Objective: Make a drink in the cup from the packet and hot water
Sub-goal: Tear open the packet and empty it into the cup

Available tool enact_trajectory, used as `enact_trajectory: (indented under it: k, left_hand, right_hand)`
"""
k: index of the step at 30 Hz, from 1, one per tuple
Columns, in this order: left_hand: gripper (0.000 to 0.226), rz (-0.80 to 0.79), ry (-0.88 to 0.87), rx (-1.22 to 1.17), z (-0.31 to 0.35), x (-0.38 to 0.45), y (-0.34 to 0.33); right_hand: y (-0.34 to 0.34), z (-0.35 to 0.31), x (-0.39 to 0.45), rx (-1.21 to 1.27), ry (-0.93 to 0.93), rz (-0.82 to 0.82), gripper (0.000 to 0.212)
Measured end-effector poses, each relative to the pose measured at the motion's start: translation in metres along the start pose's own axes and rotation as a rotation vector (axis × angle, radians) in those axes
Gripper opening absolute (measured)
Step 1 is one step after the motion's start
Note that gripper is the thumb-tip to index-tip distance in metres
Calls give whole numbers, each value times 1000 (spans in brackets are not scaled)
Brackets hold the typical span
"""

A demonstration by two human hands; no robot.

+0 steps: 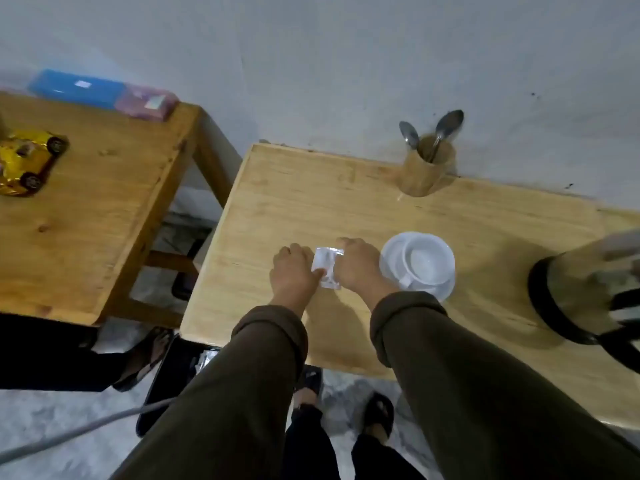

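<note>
A small silvery packet is pinched between both hands above the light wooden table. My left hand grips its left edge and my right hand grips its right edge. Just right of my right hand, a white cup stands on a white saucer; the cup looks empty. At the right edge of the view stands a metal kettle with a black base and handle, partly cut off.
A wooden holder with two spoons stands at the back by the wall. A second wooden table to the left carries a yellow toy car and blue and pink boxes. A black bin sits on the floor beside another person's sandalled foot.
</note>
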State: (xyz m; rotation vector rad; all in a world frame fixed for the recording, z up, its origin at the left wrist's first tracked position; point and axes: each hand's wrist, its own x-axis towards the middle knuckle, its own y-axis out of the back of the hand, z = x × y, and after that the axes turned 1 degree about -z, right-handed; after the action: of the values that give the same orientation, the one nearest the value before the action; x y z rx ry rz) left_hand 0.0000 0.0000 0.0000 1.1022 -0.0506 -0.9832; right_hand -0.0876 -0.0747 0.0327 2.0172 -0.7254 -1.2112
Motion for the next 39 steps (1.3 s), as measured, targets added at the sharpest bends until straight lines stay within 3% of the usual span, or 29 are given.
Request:
enact_trajectory:
  k: [3, 9, 18, 21, 25, 27, 35, 39]
  left_hand:
    - [47, -49, 11, -30, -1, 14, 5]
    - [48, -112, 0, -17, -2, 28, 9]
    - [43, -141, -19, -16, 0, 32, 9]
    - [40, -133, -49, -139, -6, 34, 10]
    - [13, -148, -116, -479, -5, 31, 23]
    - [13, -157, -147, -599, 2, 30, 33]
    - [12, -275, -321, -588, 63, 17, 57]
    - [26, -297, -360, -606, 92, 4, 61]
  right_hand:
    - [-4, 1, 13, -102, -30, 65, 43]
    - [0, -8, 24, -91, -107, 44, 47]
    - [-1, -18, 21, -69, -101, 71, 31]
    - [4, -18, 18, 59, -124, 95, 28]
    - [24, -16, 13, 467, -145, 103, 14]
    - [38, -16, 7, 521, -128, 96, 13]
    - [93, -1, -19, 506, -17, 264, 8]
    - [114, 14, -34, 570, 13, 258, 8]
